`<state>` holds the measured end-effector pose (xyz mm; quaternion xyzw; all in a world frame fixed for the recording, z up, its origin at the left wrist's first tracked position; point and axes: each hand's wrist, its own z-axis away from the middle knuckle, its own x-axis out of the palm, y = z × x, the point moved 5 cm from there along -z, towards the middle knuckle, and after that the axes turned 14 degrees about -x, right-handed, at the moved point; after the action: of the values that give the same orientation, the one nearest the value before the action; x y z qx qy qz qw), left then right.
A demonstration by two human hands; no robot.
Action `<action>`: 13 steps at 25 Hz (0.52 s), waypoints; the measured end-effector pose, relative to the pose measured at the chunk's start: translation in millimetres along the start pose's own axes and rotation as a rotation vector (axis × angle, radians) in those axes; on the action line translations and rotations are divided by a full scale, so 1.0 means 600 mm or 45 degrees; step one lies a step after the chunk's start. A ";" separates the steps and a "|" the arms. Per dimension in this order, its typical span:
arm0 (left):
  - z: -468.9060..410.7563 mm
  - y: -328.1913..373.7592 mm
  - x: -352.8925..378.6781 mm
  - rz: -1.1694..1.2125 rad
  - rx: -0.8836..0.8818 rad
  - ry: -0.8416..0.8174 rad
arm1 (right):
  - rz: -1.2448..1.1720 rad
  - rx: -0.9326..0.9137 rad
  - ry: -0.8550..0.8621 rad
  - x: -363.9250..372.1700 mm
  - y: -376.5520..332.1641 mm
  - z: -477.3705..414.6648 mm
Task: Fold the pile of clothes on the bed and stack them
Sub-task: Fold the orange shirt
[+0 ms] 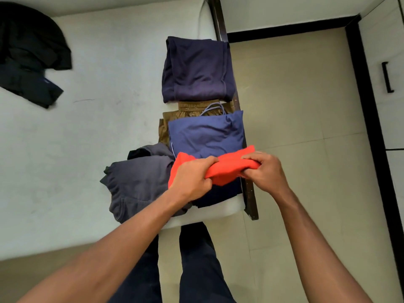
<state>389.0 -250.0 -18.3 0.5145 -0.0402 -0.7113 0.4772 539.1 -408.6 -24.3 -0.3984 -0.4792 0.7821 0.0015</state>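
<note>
A folded orange-red garment hangs just above the bed's near right corner, held between both hands. My left hand grips its left part, and my right hand pinches its right end. Under it lies a dark navy piece. Behind it a folded blue garment sits on a brown one. Farther back is a folded dark purple garment. A loosely folded grey garment lies to the left of my hands.
The white bed fills the left side. A black crumpled heap of clothes lies at its far left. A dark wooden bed frame runs along the right edge, with beige floor tiles and a cabinet handle beyond.
</note>
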 end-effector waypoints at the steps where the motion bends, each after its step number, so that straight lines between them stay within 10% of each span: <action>1: 0.009 0.009 0.005 -0.004 0.081 0.067 | 0.038 -0.090 0.107 -0.008 -0.002 0.014; 9: 0.079 -0.121 0.262 -0.556 0.022 -0.373 | 0.458 -0.122 -0.257 0.220 0.201 0.201; 13: 0.026 -0.114 0.247 -0.528 0.047 -0.212 | 0.521 0.029 -0.305 0.261 0.201 0.211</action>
<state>331.0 -326.5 -151.5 0.4599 0.0141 -0.8334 0.3062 399.1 -508.3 -183.8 -0.3916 -0.3764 0.8131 -0.2094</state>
